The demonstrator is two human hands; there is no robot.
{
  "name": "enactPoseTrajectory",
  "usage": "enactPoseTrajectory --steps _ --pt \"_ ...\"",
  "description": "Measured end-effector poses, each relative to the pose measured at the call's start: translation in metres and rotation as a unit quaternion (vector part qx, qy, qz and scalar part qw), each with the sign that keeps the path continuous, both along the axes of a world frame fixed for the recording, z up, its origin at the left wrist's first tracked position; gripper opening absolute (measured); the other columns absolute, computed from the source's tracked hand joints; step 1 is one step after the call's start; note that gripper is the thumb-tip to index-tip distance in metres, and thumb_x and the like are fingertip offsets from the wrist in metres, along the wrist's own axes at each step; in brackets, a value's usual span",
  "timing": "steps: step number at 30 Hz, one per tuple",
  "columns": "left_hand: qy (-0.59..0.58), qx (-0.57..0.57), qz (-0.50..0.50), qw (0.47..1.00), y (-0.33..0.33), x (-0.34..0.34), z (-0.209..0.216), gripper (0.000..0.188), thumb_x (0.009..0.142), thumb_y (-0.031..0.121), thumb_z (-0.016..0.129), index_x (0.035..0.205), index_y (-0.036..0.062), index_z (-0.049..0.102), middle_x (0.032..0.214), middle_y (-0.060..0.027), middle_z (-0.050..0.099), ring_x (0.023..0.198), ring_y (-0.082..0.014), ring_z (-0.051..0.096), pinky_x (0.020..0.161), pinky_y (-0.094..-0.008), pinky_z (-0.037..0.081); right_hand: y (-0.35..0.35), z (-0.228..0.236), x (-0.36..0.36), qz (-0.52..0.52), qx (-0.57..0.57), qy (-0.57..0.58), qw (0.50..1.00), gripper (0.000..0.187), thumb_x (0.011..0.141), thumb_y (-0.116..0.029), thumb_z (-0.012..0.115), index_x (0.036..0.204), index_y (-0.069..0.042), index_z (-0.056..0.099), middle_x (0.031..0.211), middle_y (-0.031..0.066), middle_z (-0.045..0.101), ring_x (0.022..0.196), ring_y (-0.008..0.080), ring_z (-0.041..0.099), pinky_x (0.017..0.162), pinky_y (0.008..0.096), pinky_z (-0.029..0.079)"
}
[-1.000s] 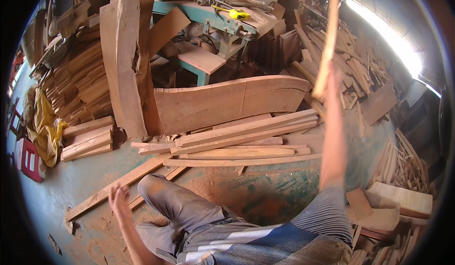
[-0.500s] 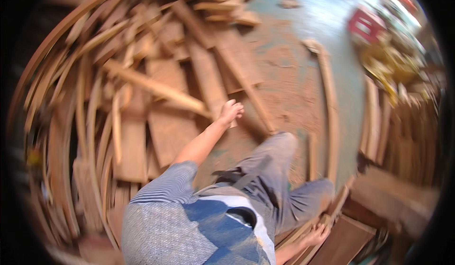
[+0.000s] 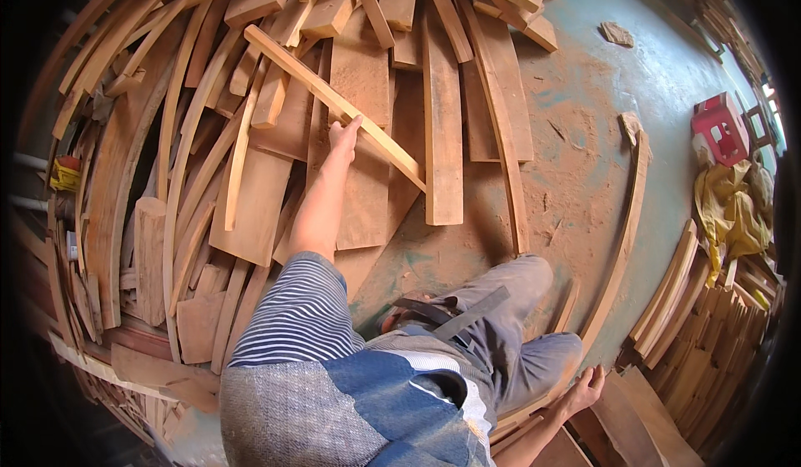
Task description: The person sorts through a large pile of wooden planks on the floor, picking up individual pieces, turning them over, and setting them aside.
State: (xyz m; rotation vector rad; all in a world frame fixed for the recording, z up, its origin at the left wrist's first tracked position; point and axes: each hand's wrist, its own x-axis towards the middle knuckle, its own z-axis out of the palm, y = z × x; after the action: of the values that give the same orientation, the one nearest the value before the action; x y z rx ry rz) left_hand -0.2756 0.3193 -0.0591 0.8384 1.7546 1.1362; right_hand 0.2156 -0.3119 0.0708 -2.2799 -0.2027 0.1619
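Observation:
My left arm reaches forward over a heap of timber, and my left hand (image 3: 344,136) is closed around a pale wooden strip (image 3: 309,83). This strip lies diagonally over wider boards, its lower end beside an upright-lying plank (image 3: 443,125). Beneath my hand is a broad brown board (image 3: 365,196). At the lower right, my right hand (image 3: 584,392) is held beside my bent knee, close to some broad planks (image 3: 641,408). Its fingers are loosely bent and apart, with nothing visible in them.
Long curved strips (image 3: 98,242) crowd the left. Sawdust (image 3: 542,187) covers the floor, where a long wood piece (image 3: 622,233) lies. On the right are a red plastic stool (image 3: 719,129), yellow sacking (image 3: 730,204) and stacked slats (image 3: 709,333).
My left hand has moved forward and left, from above the floor onto the pale strip, and gripped it. My right hand has shifted slightly right and its fingers have loosened. The view has turned.

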Motion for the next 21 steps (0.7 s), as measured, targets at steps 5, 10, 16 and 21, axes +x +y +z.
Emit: enactPoseTrajectory --steps 5,10,16,21 --pt "-0.039 0.015 0.027 0.999 0.021 0.018 -0.007 0.048 0.084 0.021 0.082 0.114 -0.009 0.059 0.107 -0.0176 0.068 0.092 -0.0239 0.065 0.079 -0.0369 0.053 -0.017 -0.016 0.0 0.005 -0.018 0.034 0.999 0.039 0.097 -0.016 0.061 0.13 0.005 0.061 0.117 0.0143 0.068 0.098 0.0195 0.065 0.076 0.0298 0.053" --pt "-0.008 0.075 0.034 0.997 -0.004 0.009 0.004 0.041 0.083 0.018 0.083 0.109 -0.0049 0.06 0.105 -0.0118 0.066 0.089 -0.0207 0.064 0.076 -0.0355 0.052 -0.017 -0.006 -0.006 0.008 -0.031 0.045 0.998 0.039 0.097 -0.015 0.062 0.129 0.006 0.061 0.119 0.0143 0.067 0.1 0.0194 0.065 0.077 0.0291 0.053" --pt "-0.087 0.272 -0.02 0.958 -0.036 -0.002 0.109 0.062 0.091 0.05 0.072 0.121 -0.0012 0.055 0.111 -0.0086 0.063 0.099 -0.0212 0.06 0.089 -0.036 0.049 -0.037 -0.016 0.009 0.03 -0.002 0.05 0.998 0.04 0.097 -0.016 0.062 0.131 0.006 0.06 0.122 0.0153 0.067 0.105 0.0209 0.064 0.084 0.0302 0.053" --pt "-0.435 0.285 -0.169 0.837 -0.059 0.049 0.237 0.072 0.092 0.077 0.045 0.107 0.0075 0.057 0.089 -0.0067 0.06 0.074 -0.0243 0.059 0.072 -0.0401 0.051 0.033 0.014 -0.024 0.066 0.086 0.107 0.988 0.038 0.098 -0.015 0.063 0.129 0.007 0.061 0.122 0.0156 0.067 0.107 0.0208 0.065 0.089 0.0305 0.053"
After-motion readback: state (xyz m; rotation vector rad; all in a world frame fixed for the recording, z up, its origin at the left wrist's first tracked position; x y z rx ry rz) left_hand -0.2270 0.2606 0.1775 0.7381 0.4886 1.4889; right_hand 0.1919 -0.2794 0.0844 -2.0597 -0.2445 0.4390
